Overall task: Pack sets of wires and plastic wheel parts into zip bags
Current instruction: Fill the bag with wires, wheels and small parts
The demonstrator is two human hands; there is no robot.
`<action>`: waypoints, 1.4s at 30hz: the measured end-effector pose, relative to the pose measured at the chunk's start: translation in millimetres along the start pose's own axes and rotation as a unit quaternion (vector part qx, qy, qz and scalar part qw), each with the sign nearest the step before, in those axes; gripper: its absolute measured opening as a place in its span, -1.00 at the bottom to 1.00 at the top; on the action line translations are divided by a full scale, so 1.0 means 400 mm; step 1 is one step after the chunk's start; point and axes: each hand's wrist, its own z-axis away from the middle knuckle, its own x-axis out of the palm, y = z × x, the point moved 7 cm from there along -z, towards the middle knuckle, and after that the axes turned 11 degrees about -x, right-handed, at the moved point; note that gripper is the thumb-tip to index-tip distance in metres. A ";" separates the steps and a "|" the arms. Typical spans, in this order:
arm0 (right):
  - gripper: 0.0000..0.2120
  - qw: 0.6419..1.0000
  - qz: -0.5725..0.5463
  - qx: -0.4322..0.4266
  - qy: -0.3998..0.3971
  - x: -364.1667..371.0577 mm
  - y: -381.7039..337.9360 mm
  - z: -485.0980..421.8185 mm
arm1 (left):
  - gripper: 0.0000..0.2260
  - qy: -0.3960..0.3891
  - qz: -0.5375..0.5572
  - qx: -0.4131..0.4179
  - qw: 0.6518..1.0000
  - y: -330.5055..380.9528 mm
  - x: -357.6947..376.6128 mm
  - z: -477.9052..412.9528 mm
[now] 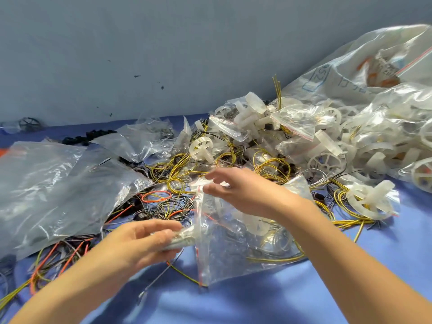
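Now, left to right. At the left of the frame a stack of big clear bags [46, 188] lies slack on the blue cloth [257, 305]. Orange wires [46, 260] trail out beneath it toward the lower left corner.

Your left hand [145, 239], lower centre, has thumb and fingers closed on the near end of the mouth of the zip bag [233, 260]. Blur hides whether anything besides plastic is in that pinch. The bag's red zip strip [199, 272] runs top to bottom between your hands. Your right hand [240, 195], just above centre, pinches the far end of the same mouth between thumb and forefinger, the other fingers loose.

Judgement: you hold both ends so that the mouth is pulled taut and straight. That would suit either lining up the strip for sealing or keeping it open for another piece; I cannot tell which.

The bag lies on the cloth under your right forearm. It already holds a white wheel part [254, 224] and a coil of yellow wire [275, 258], so this set looks near complete.

Behind, centre frame, the loose wire pile [177, 169] sits within reach. To the right, the heap of wheel parts [327, 155] spills from a large sack [374, 66] at upper right. What looks like one filled bag [371, 202] rests at right.
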 end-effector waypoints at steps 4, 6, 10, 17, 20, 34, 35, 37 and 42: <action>-0.57 0.997 0.004 0.023 -0.070 0.024 0.011 -0.022 | -0.63 -0.175 0.036 -0.036 0.983 -0.012 0.126 -0.002; -0.62 0.998 -0.005 0.008 -0.066 0.018 0.009 -0.032 | -0.62 -0.220 0.037 -0.046 0.974 -0.019 0.172 -0.011; -0.68 0.999 -0.034 -0.011 -0.022 -0.006 0.009 -0.041 | -0.72 -0.248 -0.001 -0.040 0.968 -0.036 0.238 -0.039; -0.70 0.999 -0.047 -0.021 0.006 -0.017 0.020 -0.027 | -0.91 -0.134 -0.285 0.138 0.939 -0.006 0.302 -0.062; -0.63 0.999 -0.007 0.005 0.044 -0.040 0.044 -0.009 | -0.89 -0.100 -0.288 0.130 0.943 0.003 0.269 -0.067; -0.79 0.981 0.137 0.129 0.044 -0.072 0.153 0.040 | -0.82 0.152 -0.221 0.184 0.946 0.216 0.165 -0.193; -0.78 0.978 0.152 0.137 0.040 -0.071 0.162 0.040 | -0.83 0.152 -0.273 0.188 0.931 0.221 0.195 -0.200; -0.78 0.975 0.160 0.149 0.039 -0.067 0.176 0.043 | -0.82 0.153 -0.382 0.188 0.892 0.218 0.248 -0.217; -0.77 0.975 0.162 0.146 0.043 -0.064 0.199 0.040 | -0.78 0.157 -0.553 0.172 0.800 0.176 0.319 -0.269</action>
